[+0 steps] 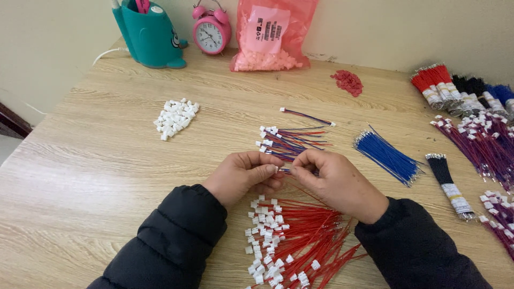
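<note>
Two hands, left hand [245, 172] and right hand [332, 179], perhaps pinching a wire [285, 170].

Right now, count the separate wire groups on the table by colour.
Red only: 2, one below the hands, one far right
Blue only: 2
Black only: 2
Mixed red and blue: 3
Total: 9

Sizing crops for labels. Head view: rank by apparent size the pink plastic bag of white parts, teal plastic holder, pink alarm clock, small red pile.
1. Pink plastic bag of white parts
2. Teal plastic holder, slightly smaller, cropped by the frame
3. Pink alarm clock
4. Small red pile
</note>
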